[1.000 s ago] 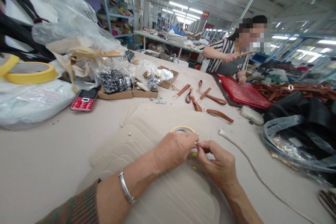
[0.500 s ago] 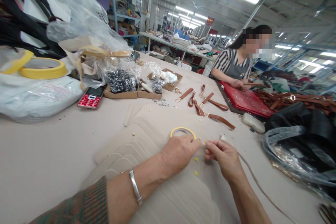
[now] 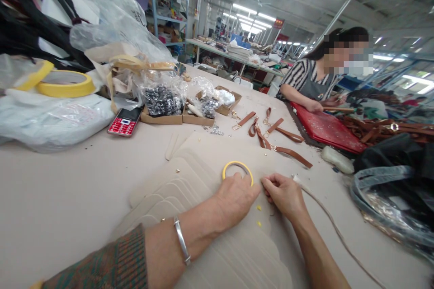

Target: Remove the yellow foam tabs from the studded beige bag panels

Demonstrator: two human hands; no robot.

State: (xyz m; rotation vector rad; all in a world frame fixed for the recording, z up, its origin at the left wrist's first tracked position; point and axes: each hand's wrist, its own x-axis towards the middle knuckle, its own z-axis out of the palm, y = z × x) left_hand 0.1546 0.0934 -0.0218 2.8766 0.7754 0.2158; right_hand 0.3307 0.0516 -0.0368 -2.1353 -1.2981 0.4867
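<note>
My left hand is closed on the near side of a thin roll of yellow tape, its ring upright or tilted above the fingers. Just to the right, the thumb and fingers of my right hand are pinched together; whatever they hold is too small to make out. Beneath both hands lie overlapping beige flat pieces with rounded edges. Gold-coloured studs sit on some of them. Small yellow scraps lie below the gap between my hands.
A pale cord runs past my right forearm. Brown leather straps with metal clips lie ahead. Small cardboard boxes, a red phone and thicker yellow tape rolls stand left. A co-worker sits behind a red board.
My right hand has turned a little and its fingers are drawn closer together. The tape ring shows more above my left hand. The whole view has shifted slightly.
</note>
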